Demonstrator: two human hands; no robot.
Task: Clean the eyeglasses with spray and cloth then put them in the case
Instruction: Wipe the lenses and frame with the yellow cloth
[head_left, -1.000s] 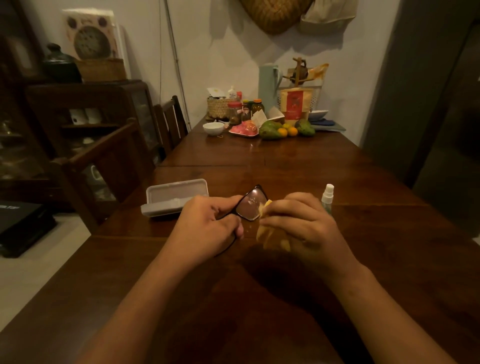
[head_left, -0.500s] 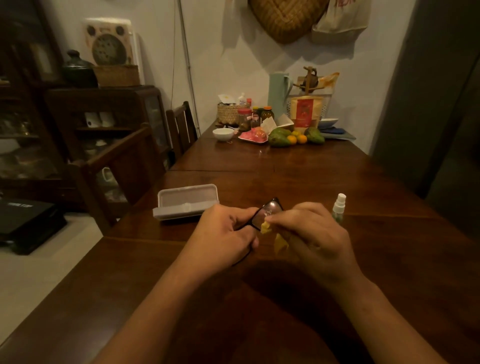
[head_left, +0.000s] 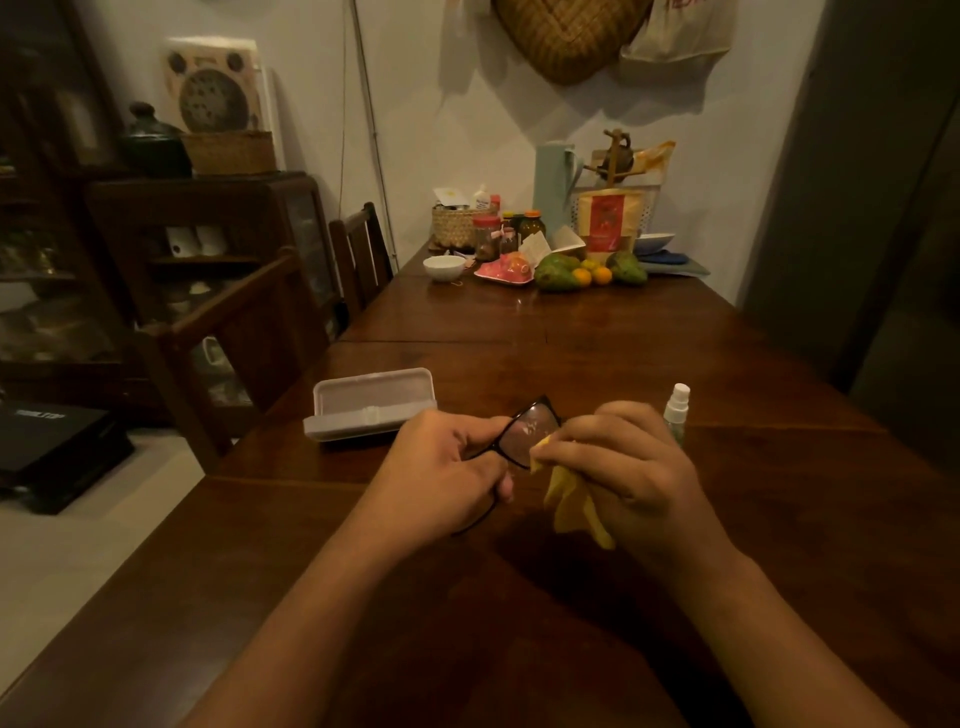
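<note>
Both hands are raised over the near middle of the dark wooden bench (head_left: 571, 332), close together with the eyeglasses (head_left: 530, 431) between them. The left hand (head_left: 447, 467) is closed on the black frame. Its fingers curl over the top and the thumb is tucked on the near side. One lens sticks out to the right of the knuckles, and a thin dark temple arm pokes out below the hand toward the near edge.

The right hand (head_left: 634, 467) is curled too, pinching a yellow cloth (head_left: 571, 504) against the lower right edge of the exposed lens. The fingertips touch the cloth where it meets the glass, and the loose rest of the cloth hangs below the palm. The other lens is hidden behind the left hand.

The pale grey case (head_left: 371, 402) lies on the bench to the left, just beyond the left hand and not touching it. It appears open, with its lid tilted back toward the far side. The small spray bottle (head_left: 678, 410) stands upright with a white nozzle on the right, just behind the right hand, which covers its lower part.

At the far end of the bench are a white bowl (head_left: 444, 267), a pink plate (head_left: 501, 273), green and orange fruit (head_left: 558, 273), a woven basket (head_left: 457, 226) and a pale green flask (head_left: 556, 187). A wooden chair (head_left: 244, 332) stands along the left side.
</note>
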